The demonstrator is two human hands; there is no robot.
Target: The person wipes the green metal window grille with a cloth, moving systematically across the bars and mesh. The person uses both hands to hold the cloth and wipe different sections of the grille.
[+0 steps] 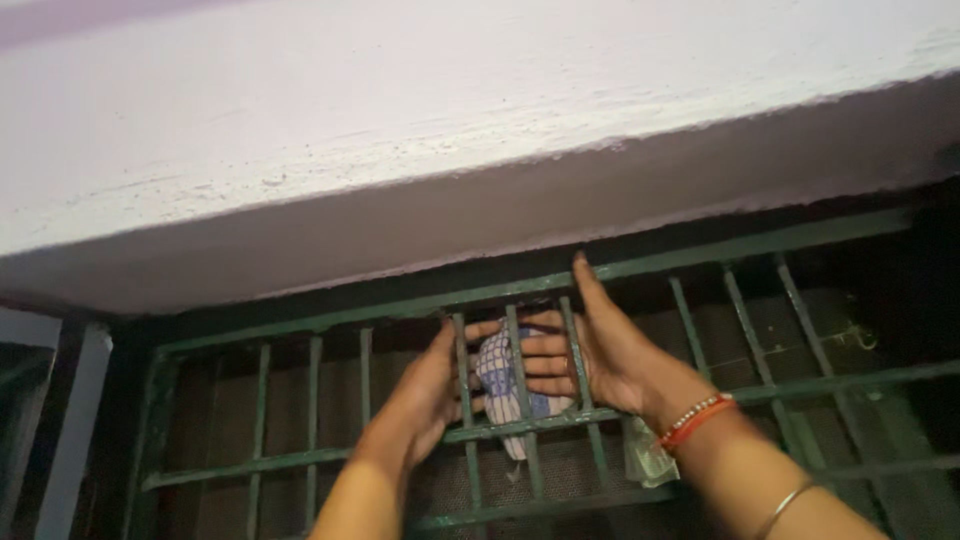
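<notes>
Behind green metal bars (560, 420), both hands press a soft checked cloth (497, 375); left hand (425, 385) and right hand (600, 345) each grip it, fingers threaded through the grille

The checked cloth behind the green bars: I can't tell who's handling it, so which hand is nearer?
Neither; both touch it. The left hand presses the checked cloth from its left, and the right hand's fingers reach between the bars onto its right side.
</notes>
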